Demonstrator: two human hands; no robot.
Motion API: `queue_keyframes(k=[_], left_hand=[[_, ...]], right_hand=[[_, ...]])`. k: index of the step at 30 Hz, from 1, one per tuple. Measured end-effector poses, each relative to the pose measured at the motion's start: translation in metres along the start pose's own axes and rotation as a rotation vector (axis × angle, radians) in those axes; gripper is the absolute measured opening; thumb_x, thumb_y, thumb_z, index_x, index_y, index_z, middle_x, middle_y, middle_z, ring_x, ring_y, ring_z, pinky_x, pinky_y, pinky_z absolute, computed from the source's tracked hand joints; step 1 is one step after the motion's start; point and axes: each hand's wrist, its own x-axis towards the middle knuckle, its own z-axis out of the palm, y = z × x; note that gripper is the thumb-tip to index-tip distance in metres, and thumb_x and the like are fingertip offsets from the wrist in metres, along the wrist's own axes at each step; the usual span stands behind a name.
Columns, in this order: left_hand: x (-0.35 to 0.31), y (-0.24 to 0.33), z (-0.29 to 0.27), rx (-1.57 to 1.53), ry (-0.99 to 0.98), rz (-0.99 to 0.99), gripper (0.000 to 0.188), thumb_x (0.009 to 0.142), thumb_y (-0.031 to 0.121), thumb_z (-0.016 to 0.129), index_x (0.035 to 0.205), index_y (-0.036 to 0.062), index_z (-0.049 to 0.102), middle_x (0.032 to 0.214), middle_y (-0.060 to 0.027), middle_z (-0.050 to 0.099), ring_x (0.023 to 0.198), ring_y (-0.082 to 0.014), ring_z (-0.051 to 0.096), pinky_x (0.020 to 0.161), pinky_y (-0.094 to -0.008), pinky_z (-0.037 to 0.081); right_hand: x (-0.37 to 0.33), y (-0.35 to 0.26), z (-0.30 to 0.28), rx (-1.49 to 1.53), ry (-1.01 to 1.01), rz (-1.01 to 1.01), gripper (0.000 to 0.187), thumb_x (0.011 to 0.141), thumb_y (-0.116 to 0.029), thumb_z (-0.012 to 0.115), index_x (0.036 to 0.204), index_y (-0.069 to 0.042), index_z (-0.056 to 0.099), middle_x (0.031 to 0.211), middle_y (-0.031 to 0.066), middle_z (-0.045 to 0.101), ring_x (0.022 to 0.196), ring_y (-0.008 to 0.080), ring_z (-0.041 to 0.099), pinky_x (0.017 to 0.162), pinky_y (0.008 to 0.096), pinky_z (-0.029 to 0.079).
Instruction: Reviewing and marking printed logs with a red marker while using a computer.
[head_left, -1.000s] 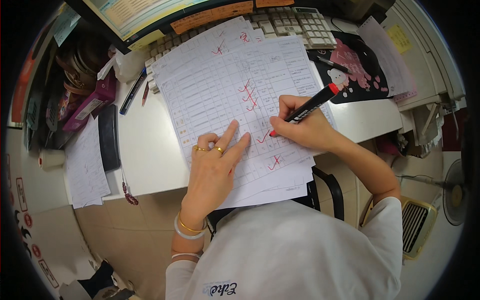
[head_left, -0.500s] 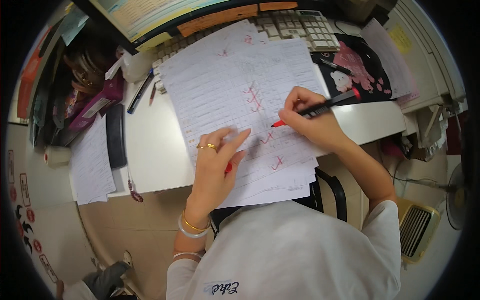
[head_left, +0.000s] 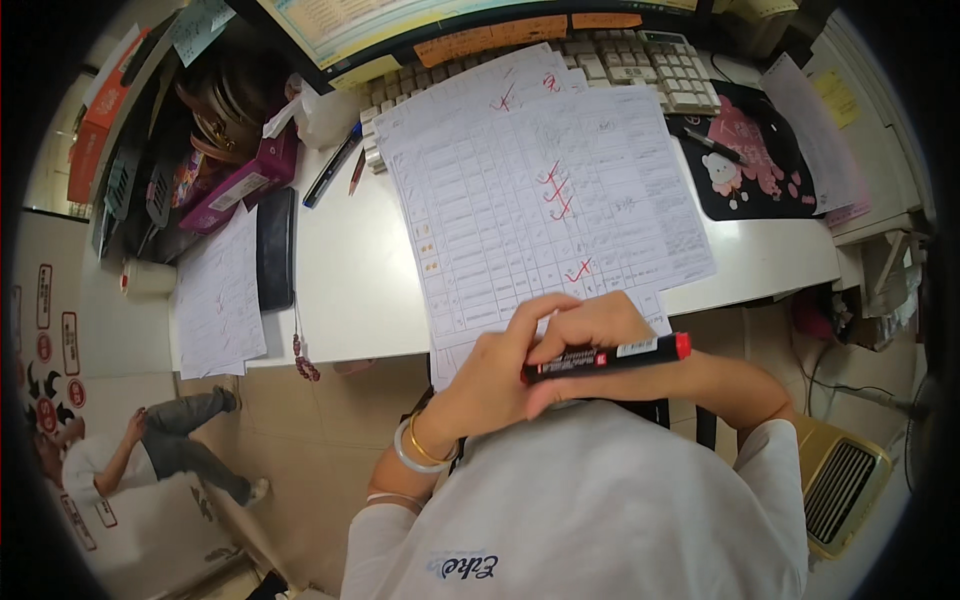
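My two hands meet over the near edge of a stack of printed table sheets (head_left: 480, 230) with red check marks. A black marker with a red end (head_left: 605, 358) lies crosswise between them, its red end pointing right. My right hand (head_left: 612, 320) is closed around the marker's body. My left hand (head_left: 480, 378), wearing a gold and a pale bangle, is closed at the marker's left end. That end is hidden by the fingers, and so is any cap there.
Behind the sheets are a white keyboard (head_left: 690, 95) and a monitor (head_left: 380, 25). On the left lie a blue pen (head_left: 333, 165), a dark flat case (head_left: 276, 245) and a purple box (head_left: 240, 185). A mouse pad (head_left: 745, 185) is on the right. Another person (head_left: 130, 450) sits at lower left.
My right hand has moved down from the page with the marker and turned it toward my left hand. The hands, apart before, now touch. The view has shifted, and the person behind shows more.
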Motion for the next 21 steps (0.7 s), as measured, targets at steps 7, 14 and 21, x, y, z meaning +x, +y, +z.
queue_keyframes(k=[7,14,21], left_hand=[[-0.029,-0.005,-0.03,0.434,0.257,-0.125,0.055,0.063,-0.008,0.06,0.115,0.0089,0.066,0.083,-0.0119,0.065,0.079,-0.0285,0.06,0.072,-0.0377,0.048],[-0.029,-0.021,-0.038,0.678,0.11,-0.12,0.063,0.066,-0.011,0.06,0.123,0.0157,0.063,0.147,-0.0119,0.042,0.137,-0.0375,0.033,0.112,-0.0503,0.027],[-0.027,-0.022,-0.038,0.715,0.1,-0.118,0.067,0.066,-0.01,0.061,0.126,0.0175,0.061,0.146,-0.014,0.042,0.137,-0.0377,0.034,0.112,-0.0506,0.028]], right_hand=[[-0.007,-0.002,-0.066,-0.473,0.323,0.147,0.038,0.075,-0.016,0.08,0.108,-0.002,0.066,0.087,0.0063,0.065,0.071,0.0133,0.06,0.064,0.0259,0.049],[0.001,0.034,-0.127,-1.039,0.772,0.407,0.056,0.074,-0.037,0.078,0.113,-0.001,0.061,0.091,0.0089,0.066,0.073,0.0194,0.062,0.068,0.0309,0.049],[-0.004,0.046,-0.145,-0.936,0.899,0.305,0.031,0.074,-0.037,0.078,0.082,-0.008,0.07,0.066,0.0068,0.065,0.059,0.0241,0.061,0.056,0.036,0.046]])
